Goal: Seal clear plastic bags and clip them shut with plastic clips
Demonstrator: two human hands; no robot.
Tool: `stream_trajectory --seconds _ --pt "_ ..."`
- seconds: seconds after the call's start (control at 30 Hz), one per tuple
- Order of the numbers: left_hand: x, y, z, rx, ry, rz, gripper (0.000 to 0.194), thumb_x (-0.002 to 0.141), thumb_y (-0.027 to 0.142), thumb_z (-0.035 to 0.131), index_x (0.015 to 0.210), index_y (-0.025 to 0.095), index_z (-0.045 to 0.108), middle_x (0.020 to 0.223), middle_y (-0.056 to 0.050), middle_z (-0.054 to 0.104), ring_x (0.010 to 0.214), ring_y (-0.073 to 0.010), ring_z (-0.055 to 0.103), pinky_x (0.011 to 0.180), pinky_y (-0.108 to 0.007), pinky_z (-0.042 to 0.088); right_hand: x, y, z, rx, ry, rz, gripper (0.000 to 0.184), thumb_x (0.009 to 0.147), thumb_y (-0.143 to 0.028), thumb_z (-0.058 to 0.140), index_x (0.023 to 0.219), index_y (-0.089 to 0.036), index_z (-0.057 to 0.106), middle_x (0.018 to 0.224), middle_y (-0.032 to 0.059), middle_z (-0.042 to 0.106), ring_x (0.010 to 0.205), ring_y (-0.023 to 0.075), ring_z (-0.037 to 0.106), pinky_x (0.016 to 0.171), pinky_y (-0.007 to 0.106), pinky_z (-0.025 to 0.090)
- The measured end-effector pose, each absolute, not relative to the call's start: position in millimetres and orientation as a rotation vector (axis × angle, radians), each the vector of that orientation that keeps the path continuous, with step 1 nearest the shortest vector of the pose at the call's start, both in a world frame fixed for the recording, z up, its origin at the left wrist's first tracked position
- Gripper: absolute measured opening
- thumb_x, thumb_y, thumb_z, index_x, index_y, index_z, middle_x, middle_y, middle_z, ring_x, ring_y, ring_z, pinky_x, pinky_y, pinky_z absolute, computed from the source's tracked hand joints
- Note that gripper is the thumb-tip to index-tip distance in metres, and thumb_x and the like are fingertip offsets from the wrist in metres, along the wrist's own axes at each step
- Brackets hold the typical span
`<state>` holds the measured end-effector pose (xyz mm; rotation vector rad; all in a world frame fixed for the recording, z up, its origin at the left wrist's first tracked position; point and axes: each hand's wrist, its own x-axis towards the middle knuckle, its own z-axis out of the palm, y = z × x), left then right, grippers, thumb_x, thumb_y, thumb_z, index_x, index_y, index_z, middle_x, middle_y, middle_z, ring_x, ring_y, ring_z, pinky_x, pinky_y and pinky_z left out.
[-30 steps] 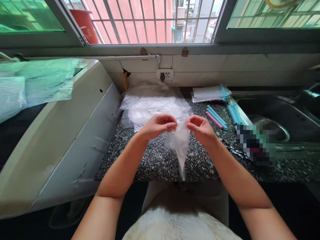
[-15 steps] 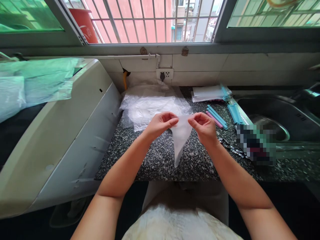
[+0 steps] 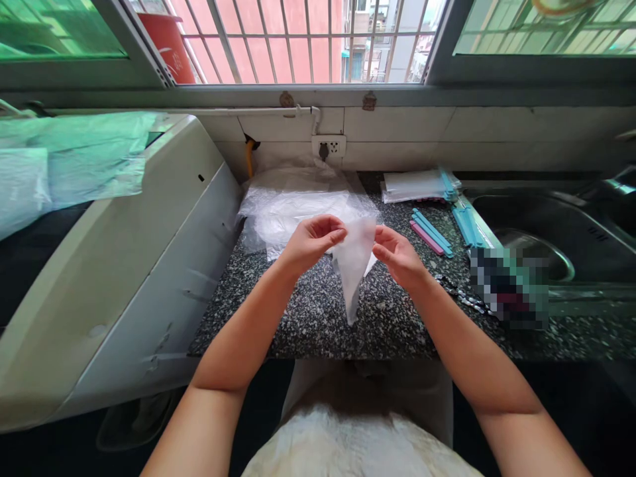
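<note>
A thin, cloudy-white piping bag (image 3: pixel 355 265) hangs over the counter, its narrow tip pointing down toward me. My left hand (image 3: pixel 318 242) pinches its upper left edge between thumb and fingers. At the upper right edge is my right hand (image 3: pixel 397 257), thumb and forefinger close together on the plastic; the bag partly hides these fingertips. A white flap shows below the right thumb, behind the bag's front layer. Behind the hands, a loose pile of clear plastic bags (image 3: pixel 298 205) lies on the speckled counter (image 3: pixel 308 318).
Blue strips (image 3: pixel 432 232) and a pink strip (image 3: pixel 426 237) lie right of my hands. Farther back is a stack of clear packets (image 3: pixel 412 185). A steel sink (image 3: pixel 527 212) borders the right; a large pale appliance (image 3: pixel 163 218) stands left. A wall socket (image 3: pixel 328 146) is behind.
My right hand has shifted slightly left and down, its grip loosening at the bag's top corner. The bag has turned a little, and a white flap now shows on its right.
</note>
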<state>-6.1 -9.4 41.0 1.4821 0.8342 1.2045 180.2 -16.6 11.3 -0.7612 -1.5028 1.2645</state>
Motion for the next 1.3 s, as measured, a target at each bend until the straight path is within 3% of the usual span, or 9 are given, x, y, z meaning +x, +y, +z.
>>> stream_trajectory --seconds 0.13,0.27,0.43,0.67,0.87,1.2,1.3 --pt "-9 -6 41 1.459 0.863 1.228 0.026 0.060 0.040 0.075 0.067 0.019 0.061 0.065 0.000 0.058 0.060 -0.0089 0.051 0.056 -0.023 0.044 178 -15 5 -0.805 -1.478 1.258 0.031 0.063 -0.047 0.075 0.077 -0.021 0.065 0.075 0.0001 0.066 0.070 0.0121 0.059 0.070 0.030 0.050" --pt "-11 -6 41 1.471 0.891 1.237 0.025 0.061 0.040 0.074 0.068 0.020 0.061 0.066 0.000 0.058 0.061 -0.0092 0.051 0.056 -0.023 0.044 175 -16 4 -0.863 -1.478 1.147 0.027 0.065 -0.045 0.073 0.067 -0.020 0.063 0.064 -0.0028 0.061 0.063 0.0098 0.053 0.065 0.028 0.047" --pt "-12 -6 43 1.518 0.858 1.200 0.020 0.065 0.036 0.071 0.065 0.019 0.059 0.061 0.001 0.055 0.057 -0.0083 0.047 0.053 -0.023 0.040 176 -17 7 -0.888 -1.533 1.104 0.027 0.067 -0.045 0.071 0.067 -0.019 0.062 0.064 -0.0026 0.059 0.063 0.0097 0.053 0.066 0.027 0.046" --pt "-7 -10 41 1.646 0.865 1.144 0.016 0.068 0.031 0.066 0.068 0.017 0.058 0.062 0.001 0.055 0.058 -0.0086 0.047 0.054 -0.023 0.040 175 -19 8 -0.855 -1.550 1.077 0.042 0.067 -0.058 0.067 0.086 -0.021 0.064 0.087 0.0038 0.067 0.082 0.0158 0.060 0.074 0.032 0.049" --pt "-6 -11 36 1.708 0.878 1.151 0.014 0.071 0.030 0.064 0.070 0.017 0.058 0.064 0.000 0.055 0.060 -0.0091 0.049 0.056 -0.023 0.041 173 -20 5 -0.951 -1.557 0.871 0.029 0.075 -0.048 0.063 0.068 -0.020 0.060 0.069 -0.0006 0.060 0.068 0.0124 0.054 0.069 0.029 0.046" --pt "-9 -12 45 1.848 0.969 1.206 0.025 0.068 0.036 0.070 0.085 0.018 0.064 0.076 -0.003 0.062 0.072 -0.0121 0.054 0.067 -0.024 0.045 171 -27 10 -0.971 -1.729 0.616 0.020 0.082 -0.035 0.056 0.069 -0.020 0.058 0.069 -0.0005 0.059 0.068 0.0128 0.053 0.068 0.029 0.043" --pt "-7 -13 44 1.962 0.999 1.159 0.017 0.070 0.032 0.068 0.076 0.017 0.064 0.073 -0.003 0.062 0.070 -0.0118 0.052 0.066 -0.025 0.044 166 -29 11 -0.942 -1.815 0.563 0.019 0.083 -0.032 0.055 0.069 -0.020 0.058 0.068 -0.0003 0.060 0.069 0.0130 0.053 0.070 0.030 0.042"
